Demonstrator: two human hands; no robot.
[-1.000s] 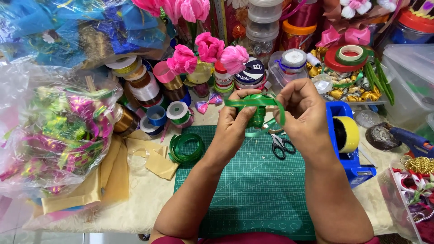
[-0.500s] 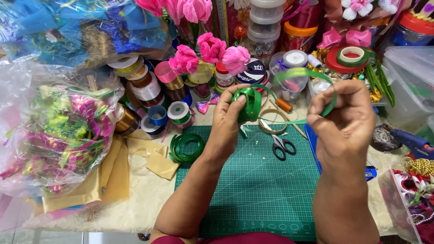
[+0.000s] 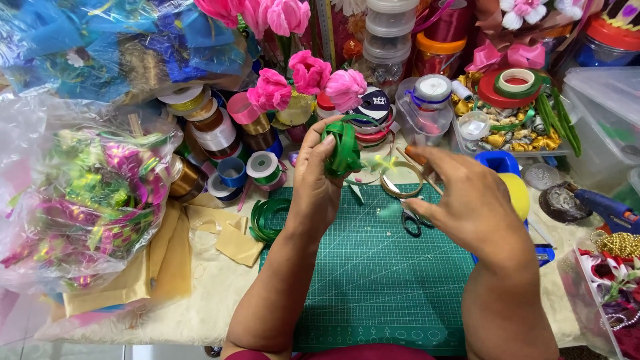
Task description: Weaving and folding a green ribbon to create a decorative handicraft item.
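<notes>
Over the green cutting mat [image 3: 373, 267], the right hand [image 3: 467, 207] has let go of the ribbon since a second ago and now hangs apart, fingers spread, holding nothing. The left hand [image 3: 320, 180] alone stays clamped on the green ribbon bow [image 3: 343, 148], so the loops look gathered; its long axis runs roughly upright, loops pointing up toward the pink paper flowers [image 3: 310, 83]

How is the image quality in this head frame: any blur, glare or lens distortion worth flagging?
Head view: lighting is even and bright, shadows soft. The right hand is slightly motion-blurred at the fingertips, while the left hand and its green ribbon loops stay sharp. Glare whitens the clear plastic bag at left. Edges bow mildly from the wide lens.
</notes>
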